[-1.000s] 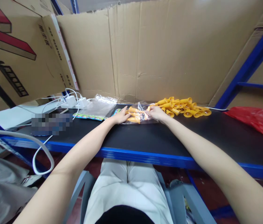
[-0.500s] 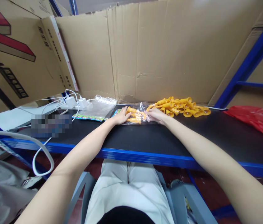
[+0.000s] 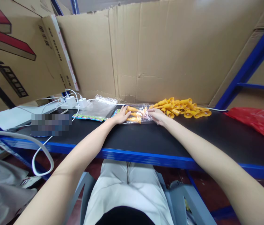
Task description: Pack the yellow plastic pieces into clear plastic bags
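A clear plastic bag with a colourful printed end lies on the black tabletop, with several yellow horn-shaped plastic pieces inside. My left hand rests on the bag's left part, fingers stretched out over the pieces. At the bag's right end, the fingers of my right hand are closed on the plastic; the fingertips are only partly visible. Just beyond that hand is a pile of loose yellow horn-shaped pieces with flared ends.
More clear bags with printed edges lie to the left, near white chargers and cables. A red plastic bag lies at the right. Cardboard stands behind the table, and a blue metal edge runs along its front.
The bag between my hands lies flatter and smoother than before. The yellow pieces inside are a little more spread. Both hands stay nearly in place.
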{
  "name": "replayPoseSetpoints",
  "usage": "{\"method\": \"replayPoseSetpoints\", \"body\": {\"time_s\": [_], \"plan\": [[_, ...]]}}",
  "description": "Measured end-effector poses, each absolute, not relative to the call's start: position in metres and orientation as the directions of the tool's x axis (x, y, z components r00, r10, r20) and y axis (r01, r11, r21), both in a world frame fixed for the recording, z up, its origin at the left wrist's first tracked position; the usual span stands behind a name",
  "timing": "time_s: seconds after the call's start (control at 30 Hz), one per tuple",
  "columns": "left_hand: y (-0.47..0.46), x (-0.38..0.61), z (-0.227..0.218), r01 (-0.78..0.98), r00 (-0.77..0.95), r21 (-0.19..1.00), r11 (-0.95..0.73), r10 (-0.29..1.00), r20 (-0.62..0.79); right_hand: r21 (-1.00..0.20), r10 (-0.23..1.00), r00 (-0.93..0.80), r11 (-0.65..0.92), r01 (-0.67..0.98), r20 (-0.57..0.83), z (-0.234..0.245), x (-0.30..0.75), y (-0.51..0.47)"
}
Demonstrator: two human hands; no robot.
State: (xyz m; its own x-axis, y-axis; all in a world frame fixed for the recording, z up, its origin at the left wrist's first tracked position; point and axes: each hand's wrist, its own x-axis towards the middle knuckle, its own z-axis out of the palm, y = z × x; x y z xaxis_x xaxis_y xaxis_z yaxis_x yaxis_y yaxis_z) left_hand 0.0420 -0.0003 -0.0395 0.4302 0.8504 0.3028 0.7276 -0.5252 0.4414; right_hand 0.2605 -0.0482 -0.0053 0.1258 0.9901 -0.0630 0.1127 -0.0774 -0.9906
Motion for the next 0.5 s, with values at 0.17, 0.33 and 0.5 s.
{"method": "replayPoseSetpoints", "body": {"time_s": [0.17, 0.33, 0.5], "plan": [[-0.010, 0.042, -0.027, 0.804, 0.435, 0.331, -0.493, 0.868, 0.239, -0.982, 0.996, 0.084, -0.057, 0.178, -0.043, -0.009, 0.260, -0.046], [-0.016, 0.044, -0.020, 0.848, 0.462, 0.247, -0.469, 0.882, 0.089, -0.986, 0.999, 0.007, -0.033, 0.164, -0.032, -0.022, 0.263, -0.031], [-0.012, 0.042, -0.022, 0.857, 0.436, 0.263, -0.444, 0.895, 0.091, -0.973, 0.998, -0.059, 0.030, 0.230, 0.017, -0.022, 0.265, -0.032]]}}
